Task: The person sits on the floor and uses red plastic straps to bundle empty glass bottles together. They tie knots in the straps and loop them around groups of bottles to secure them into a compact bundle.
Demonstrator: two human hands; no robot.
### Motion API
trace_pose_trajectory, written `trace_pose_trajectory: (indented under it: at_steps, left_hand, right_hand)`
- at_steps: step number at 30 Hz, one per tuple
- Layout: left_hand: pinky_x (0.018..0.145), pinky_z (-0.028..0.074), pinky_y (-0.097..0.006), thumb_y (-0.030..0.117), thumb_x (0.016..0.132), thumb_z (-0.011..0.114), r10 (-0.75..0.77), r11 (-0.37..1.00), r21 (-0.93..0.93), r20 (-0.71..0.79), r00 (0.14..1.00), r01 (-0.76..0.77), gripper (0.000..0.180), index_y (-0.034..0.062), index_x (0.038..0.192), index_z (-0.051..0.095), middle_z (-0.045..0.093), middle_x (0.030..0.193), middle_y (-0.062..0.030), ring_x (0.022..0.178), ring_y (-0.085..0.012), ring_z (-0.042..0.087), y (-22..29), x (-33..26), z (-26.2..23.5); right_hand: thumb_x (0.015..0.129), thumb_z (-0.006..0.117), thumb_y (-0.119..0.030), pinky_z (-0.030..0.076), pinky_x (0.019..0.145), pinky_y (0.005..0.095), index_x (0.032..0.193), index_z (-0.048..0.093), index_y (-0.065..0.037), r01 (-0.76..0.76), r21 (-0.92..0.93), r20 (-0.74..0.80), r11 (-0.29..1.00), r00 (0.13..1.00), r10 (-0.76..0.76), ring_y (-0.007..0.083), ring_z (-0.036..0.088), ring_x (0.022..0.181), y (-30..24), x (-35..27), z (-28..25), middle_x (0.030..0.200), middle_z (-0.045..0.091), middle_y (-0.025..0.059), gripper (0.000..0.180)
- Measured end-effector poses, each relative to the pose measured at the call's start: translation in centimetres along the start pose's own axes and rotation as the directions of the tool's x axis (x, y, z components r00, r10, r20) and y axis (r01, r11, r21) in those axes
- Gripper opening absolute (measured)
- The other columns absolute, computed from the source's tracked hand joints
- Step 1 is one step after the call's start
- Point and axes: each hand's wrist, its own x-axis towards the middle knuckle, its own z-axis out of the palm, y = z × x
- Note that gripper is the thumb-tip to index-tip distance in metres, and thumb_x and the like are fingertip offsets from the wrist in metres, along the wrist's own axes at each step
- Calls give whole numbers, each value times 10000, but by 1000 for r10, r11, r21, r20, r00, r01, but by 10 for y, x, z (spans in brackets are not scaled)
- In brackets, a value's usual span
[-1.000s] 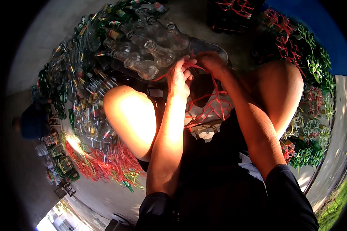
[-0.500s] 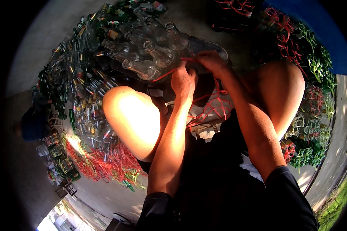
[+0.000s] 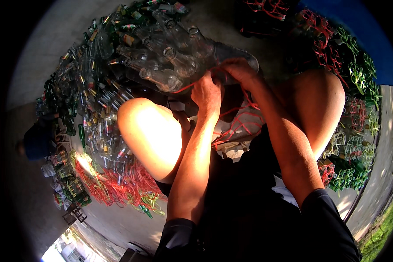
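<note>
Between and beyond my knees stands a cluster of clear glass bottles (image 3: 181, 61), necks tilted toward the upper left. A red plastic strap (image 3: 182, 89) runs along the near side of the bottles to my hands. My left hand (image 3: 207, 92) is closed on this strap beside the nearest bottles. Just right of it, my right hand (image 3: 239, 70) is also closed on the strap, fingers bent and partly in shadow. Loose red strap (image 3: 242, 122) hangs in tangled loops below the hands, between my legs. The fingertips of both hands are partly hidden.
A big heap of loose bottles (image 3: 102, 87) lies to the left. Near it is a pile of red and yellow-green straps (image 3: 118, 181). Strapped bottle bundles (image 3: 356, 148) stand at right, with a dark crate (image 3: 262, 19) at the back. A person (image 3: 37, 139) is at far left.
My left hand has shifted very slightly, and the strap between the hands has moved with it. The bottles have shifted a little to the right.
</note>
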Motion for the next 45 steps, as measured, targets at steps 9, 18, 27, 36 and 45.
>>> trace_pose_trajectory:
  at_steps: [9, 18, 27, 36, 45]
  left_hand:
    - [844, 549, -551, 196, 991, 591, -30, 1000, -1, 54, 998, 30, 242, 116, 1210, 657, 742, 1102, -200, 1074, -449, 689, 12, -12, -8]
    - [859, 531, -455, 152, 979, 594, -37, 949, -316, -121, 992, -3, 224, 89, 1152, 721, 733, 1076, -168, 1014, -365, 691, 3, -20, 11]
    - [863, 563, -427, 13, 845, 703, -12, 851, -516, -203, 979, -96, 278, 28, 1121, 726, 718, 1069, -187, 1007, -376, 710, -12, -15, 33]
    - [834, 553, -341, 24, 916, 680, -36, 763, -635, -230, 972, -122, 212, -15, 1112, 751, 761, 962, -132, 880, -200, 709, -14, -11, 33]
    - [832, 545, -355, -20, 928, 605, -31, 747, -644, -281, 959, -165, 280, -22, 1207, 624, 712, 996, -169, 917, -232, 689, -5, -12, 32]
  right_hand:
    - [892, 796, -203, 489, 682, 265, 961, 827, -94, -7, 96, 61, 995, 998, 1, 79, 612, 759, 8, 5, -1, 859, 723, -23, 132]
    - [872, 813, -231, 496, 692, 262, 961, 828, -112, -55, 31, 58, 998, 997, 53, 86, 645, 799, 1, -1, -2, 874, 744, -17, 149]
    - [878, 805, -218, 486, 683, 259, 944, 821, -92, -18, 112, 63, 994, 998, 11, 81, 633, 762, 9, 0, 1, 853, 740, -11, 143]
    - [896, 782, -222, 303, 467, 236, 916, 808, -109, -1, 142, 53, 990, 999, -6, 35, 462, 524, -4, -12, 4, 664, 601, -72, 118]
    - [892, 764, -234, 330, 503, 250, 919, 810, -94, 33, 49, 41, 998, 999, -35, 35, 473, 559, -10, -15, -1, 695, 624, -65, 149]
